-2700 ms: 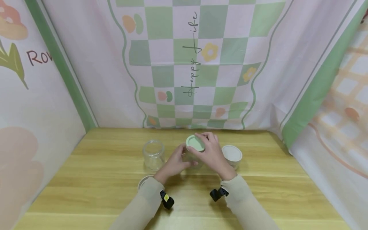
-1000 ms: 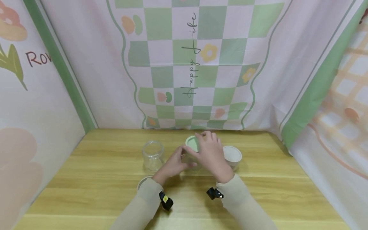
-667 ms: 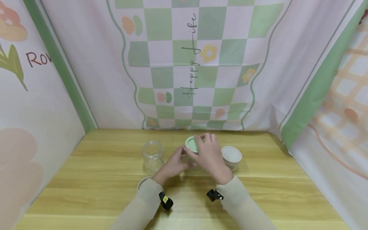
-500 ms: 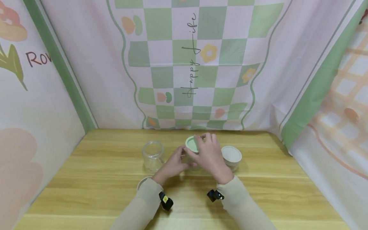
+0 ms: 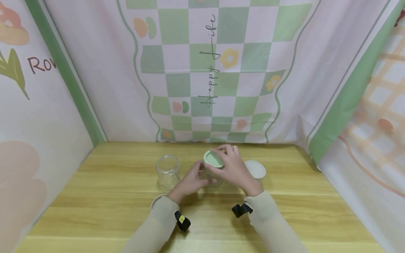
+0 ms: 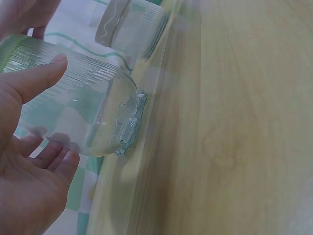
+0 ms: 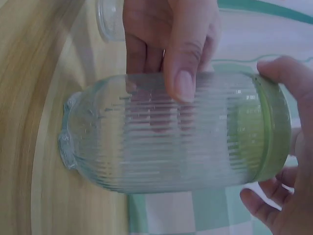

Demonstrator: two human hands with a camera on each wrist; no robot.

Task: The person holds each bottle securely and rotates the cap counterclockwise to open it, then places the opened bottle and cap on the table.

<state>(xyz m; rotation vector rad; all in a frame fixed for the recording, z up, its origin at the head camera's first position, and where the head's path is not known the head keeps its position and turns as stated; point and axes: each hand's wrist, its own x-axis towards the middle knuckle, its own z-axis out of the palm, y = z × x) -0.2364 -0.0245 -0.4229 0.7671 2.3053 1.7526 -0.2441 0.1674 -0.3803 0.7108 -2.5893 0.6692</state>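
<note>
A ribbed clear glass jar stands upright near the middle of the wooden table, its footed base right at the tabletop. Its top is covered by a light green lid. My left hand holds the jar body from the left, thumb in front and fingers behind the glass. With thumb and fingers around the rim of the green lid, my right hand grips it from the right. The right wrist view shows the lid's green side between those fingers. Nothing is visible inside the jar.
To the left is an open clear glass jar. A jar with a white lid stands just right of my right hand. A round pale lid lies partly hidden under my left sleeve. A patterned curtain hangs behind the table's back edge.
My right hand rolled left over the green lid, then turned back to the right, so more of the lid's top shows now. My left hand and the jar have stayed in place.
</note>
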